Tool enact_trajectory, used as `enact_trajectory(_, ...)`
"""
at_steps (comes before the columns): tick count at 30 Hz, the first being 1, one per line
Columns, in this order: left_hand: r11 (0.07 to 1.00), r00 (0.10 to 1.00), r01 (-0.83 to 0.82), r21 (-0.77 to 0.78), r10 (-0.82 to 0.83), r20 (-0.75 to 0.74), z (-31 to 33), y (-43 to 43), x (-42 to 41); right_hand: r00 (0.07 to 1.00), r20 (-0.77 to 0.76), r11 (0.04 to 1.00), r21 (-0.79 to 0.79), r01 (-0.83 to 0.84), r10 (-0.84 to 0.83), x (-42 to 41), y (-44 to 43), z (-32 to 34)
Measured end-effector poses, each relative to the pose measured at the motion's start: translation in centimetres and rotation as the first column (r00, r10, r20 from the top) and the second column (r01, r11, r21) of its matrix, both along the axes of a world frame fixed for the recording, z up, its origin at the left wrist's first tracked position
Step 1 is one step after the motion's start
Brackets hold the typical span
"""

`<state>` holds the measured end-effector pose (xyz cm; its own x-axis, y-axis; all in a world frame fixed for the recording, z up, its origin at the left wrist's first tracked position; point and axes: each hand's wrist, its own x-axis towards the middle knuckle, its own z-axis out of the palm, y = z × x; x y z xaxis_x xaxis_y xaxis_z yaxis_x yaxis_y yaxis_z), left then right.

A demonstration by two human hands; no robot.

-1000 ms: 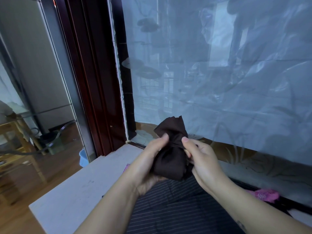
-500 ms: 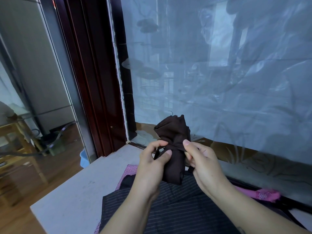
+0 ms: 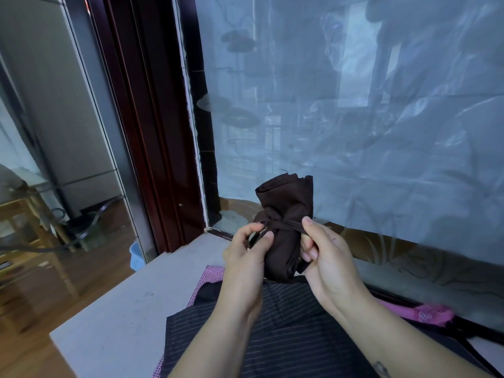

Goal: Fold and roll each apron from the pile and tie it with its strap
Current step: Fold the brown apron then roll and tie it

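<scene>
my left hand [image 3: 242,264] quit cupping the apron roll [image 3: 283,199], now pinches its strap [image 3: 285,224] beside it; my right hand [image 3: 330,264] grips the roll, so i judge the knot's next.

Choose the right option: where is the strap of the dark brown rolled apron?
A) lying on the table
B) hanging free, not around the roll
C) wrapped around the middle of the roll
C: the strap circles the middle of the rolled apron, pinched by the left hand and the right hand.

Rolled brown apron [image 3: 283,203], strap [image 3: 285,224] cinched round its middle.
Upright between left hand [image 3: 245,257] and right hand [image 3: 327,260]; striped pile [image 3: 286,328] flat beneath.
</scene>
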<state>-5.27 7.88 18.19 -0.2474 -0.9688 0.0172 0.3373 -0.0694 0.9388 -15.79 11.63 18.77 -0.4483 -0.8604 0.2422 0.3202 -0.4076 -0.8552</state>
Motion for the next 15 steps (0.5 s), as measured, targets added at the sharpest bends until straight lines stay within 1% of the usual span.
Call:
enact_trajectory(2,0.995,0.989,-0.095,0.007,0.094,0.115,-0.6,0.3,0.2,1.000,0.024,1.000,0.006,-0.004,0.004,0.1,0.0,-0.2)
enact_trajectory(3,0.990,0.982,-0.139,0.011,0.136,0.133,-0.9,0.3,0.1,0.999,0.037,1.000,0.013,-0.013,0.013,0.1,0.0,-0.3)
enact_trajectory(4,0.991,0.981,-0.137,0.003,0.135,0.141,-1.1,0.5,0.2,0.998,0.050,0.999,0.022,-0.025,0.024,0.1,0.0,-0.3)
enact_trajectory(5,0.997,0.987,-0.074,-0.006,0.074,0.143,-1.3,0.6,0.3,0.998,0.056,0.999,0.034,-0.034,0.032,0.1,0.0,-0.4)
enact_trajectory(7,0.990,0.980,0.140,-0.005,-0.138,0.141,-1.2,0.3,0.7,0.998,0.052,0.996,0.079,-0.037,0.033,-0.2,0.1,-0.4)
enact_trajectory(9,0.946,0.925,0.324,0.000,-0.317,0.208,-0.5,-0.1,1.5,0.999,0.034,0.989,0.141,-0.038,0.033,-0.5,0.1,-0.3)
enact_trajectory(10,0.921,0.892,0.389,-0.014,-0.373,0.254,-0.2,-0.3,1.9,0.999,0.024,0.985,0.166,-0.040,0.037,-0.7,0.1,-0.2)
enact_trajectory(12,0.880,0.854,0.471,-0.062,-0.437,0.283,0.6,-0.6,2.3,0.998,0.004,0.980,0.190,-0.055,0.055,-0.8,0.1,0.0)
enact_trajectory(14,0.868,0.856,0.487,-0.094,-0.453,0.248,1.1,-0.2,2.4,0.995,-0.021,0.977,0.193,-0.089,0.095,-0.5,0.2,0.4)
enact_trajectory(15,0.879,0.871,0.470,-0.083,-0.446,0.206,1.4,0.0,2.3,0.992,-0.052,0.976,0.189,-0.105,0.117,-0.4,0.3,0.6)
